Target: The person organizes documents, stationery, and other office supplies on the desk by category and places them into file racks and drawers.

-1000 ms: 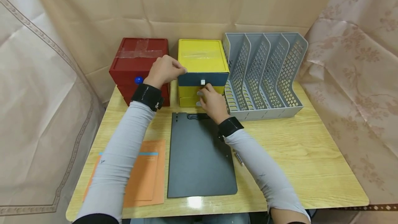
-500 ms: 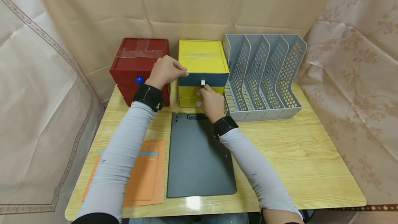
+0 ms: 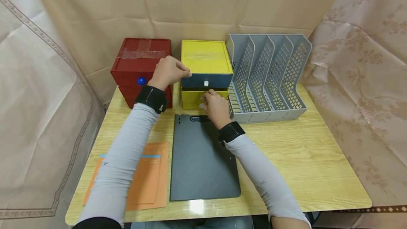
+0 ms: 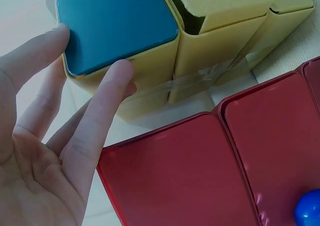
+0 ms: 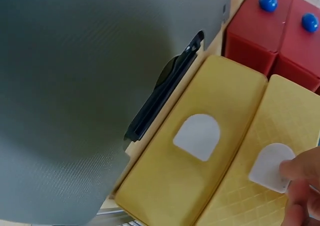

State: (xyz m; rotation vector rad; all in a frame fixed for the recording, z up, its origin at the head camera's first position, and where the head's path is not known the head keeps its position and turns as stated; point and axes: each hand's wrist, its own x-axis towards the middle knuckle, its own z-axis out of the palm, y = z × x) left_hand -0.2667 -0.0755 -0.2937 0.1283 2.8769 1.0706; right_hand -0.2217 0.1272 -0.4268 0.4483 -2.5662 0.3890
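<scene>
My left hand (image 3: 167, 71) rests at the top left corner of a yellow drawer unit (image 3: 206, 50). In the left wrist view its fairly straight digits touch the top and side edges around the blue drawer front (image 4: 117, 25). My right hand (image 3: 217, 107) pinches a white tab (image 5: 270, 168) on the middle yellow drawer (image 3: 187, 98). That drawer stands a little out from the unit, with a dark gap (image 4: 192, 23) above its front edge. The white knob (image 3: 206, 83) of the blue drawer is just above the right fingers.
Left of the unit stands a red drawer unit (image 3: 143, 54) with blue knobs. A grey file rack (image 3: 270, 116) is on the right. On the wooden table (image 3: 302, 172) lie a dark clipboard (image 3: 203, 165), close below the drawers, and orange booklets (image 3: 147, 183) under the left forearm.
My right hand has shifted slightly left and drawn the middle yellow drawer outward a little, so its front now covers the bottom one. The left hand stays on the corner.
</scene>
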